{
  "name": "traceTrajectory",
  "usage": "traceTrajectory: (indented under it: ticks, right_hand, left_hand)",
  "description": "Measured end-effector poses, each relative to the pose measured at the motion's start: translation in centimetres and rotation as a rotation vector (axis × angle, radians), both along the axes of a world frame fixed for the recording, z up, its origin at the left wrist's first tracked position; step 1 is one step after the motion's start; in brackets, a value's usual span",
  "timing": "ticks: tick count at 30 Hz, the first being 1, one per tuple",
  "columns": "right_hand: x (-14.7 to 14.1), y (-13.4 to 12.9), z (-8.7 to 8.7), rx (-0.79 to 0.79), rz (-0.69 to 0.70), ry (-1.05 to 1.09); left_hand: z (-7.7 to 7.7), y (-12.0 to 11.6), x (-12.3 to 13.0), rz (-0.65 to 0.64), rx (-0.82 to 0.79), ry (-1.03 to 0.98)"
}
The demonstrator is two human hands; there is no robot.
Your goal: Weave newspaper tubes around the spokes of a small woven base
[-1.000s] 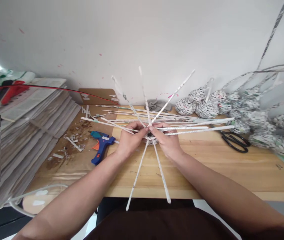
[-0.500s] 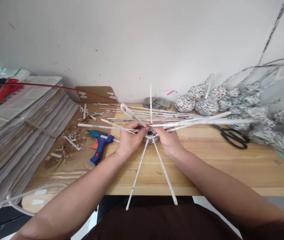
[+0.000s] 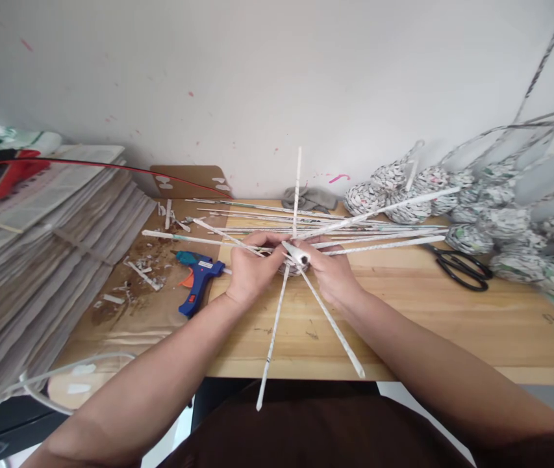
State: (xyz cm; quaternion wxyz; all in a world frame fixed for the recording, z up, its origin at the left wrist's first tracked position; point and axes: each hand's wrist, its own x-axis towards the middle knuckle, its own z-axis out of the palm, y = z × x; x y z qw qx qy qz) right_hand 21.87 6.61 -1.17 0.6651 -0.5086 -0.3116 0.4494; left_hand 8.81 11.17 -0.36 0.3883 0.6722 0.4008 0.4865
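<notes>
Between my hands is a small woven paper piece [image 3: 288, 266], with rolled paper sticks fanning out from it in several directions. My left hand [image 3: 257, 263] is closed on its left side, thumb and fingers pinching near the centre. My right hand [image 3: 331, 266] pinches the right side among the sticks. One rolled paper tube [image 3: 301, 256] points up toward the camera, its round open end over the centre. Two sticks slant down past the table's front edge or close to it. The fingers partly hide the woven centre.
A blue glue gun [image 3: 201, 281] and paper scraps [image 3: 145, 275] lie left, beside stacked newspapers [image 3: 86, 240]. Loose paper sticks [image 3: 257, 213] and a grey cloth [image 3: 310, 199] are behind my hands. Black scissors [image 3: 464, 270] and woven paper balls [image 3: 408, 208] are right.
The tube that leaned up and left now points toward the camera over the centre. The woven piece's sticks have shifted, and the lower right one has swung further right. Both hands keep their grip.
</notes>
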Motion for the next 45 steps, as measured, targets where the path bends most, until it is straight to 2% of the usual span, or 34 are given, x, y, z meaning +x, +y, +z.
traceTrajectory:
  ticks: [6, 11, 14, 17, 23, 26, 30, 33, 37, 42, 45]
  right_hand:
    - [0.0, 0.0, 0.1, 0.042, 0.016, 0.058]
    - [-0.2, 0.0, -0.2, 0.087, 0.060, 0.105]
    - [-0.1, 0.3, -0.5, 0.120, -0.005, 0.080]
    - [0.1, 0.7, -0.7, 0.101, -0.092, 0.047]
    - [0.2, 0.7, -0.6, 0.096, -0.059, 0.033]
    - [0.5, 0.9, -0.6, 0.112, -0.073, 0.017]
    - [1.7, 1.5, -0.6, 0.086, -0.096, 0.062]
    - [2.7, 1.8, -0.3, 0.004, 0.003, 0.107]
    - [2.8, 1.4, 0.0, -0.016, 0.128, 0.062]
    - [1.9, 0.8, 0.1, 0.001, 0.083, -0.005]
    - [1.6, 0.5, 0.2, 0.021, 0.084, -0.075]
  left_hand:
    - [0.4, -0.2, 0.0, -0.006, 0.022, 0.013]
    - [-0.3, 0.1, 0.0, -0.014, 0.071, -0.015]
    - [-0.5, 0.2, 0.1, -0.048, 0.043, -0.039]
    - [-0.5, 0.1, 0.2, -0.096, -0.089, -0.113]
    - [-0.4, 0.4, 0.4, -0.164, -0.554, -0.416]
    - [0.3, 0.5, -0.2, -0.283, -0.633, -0.425]
    - [1.1, 1.0, -1.3, -0.558, -0.664, -0.420]
    - [1.3, 1.5, -1.7, -0.648, -0.688, -0.415]
    - [1.4, 2.3, -1.9, -0.577, -0.785, -0.382]
    - [1.8, 2.4, -2.2, -0.554, -0.885, -0.344]
    - [1.5, 2.0, -2.0, -0.472, -0.844, -0.291]
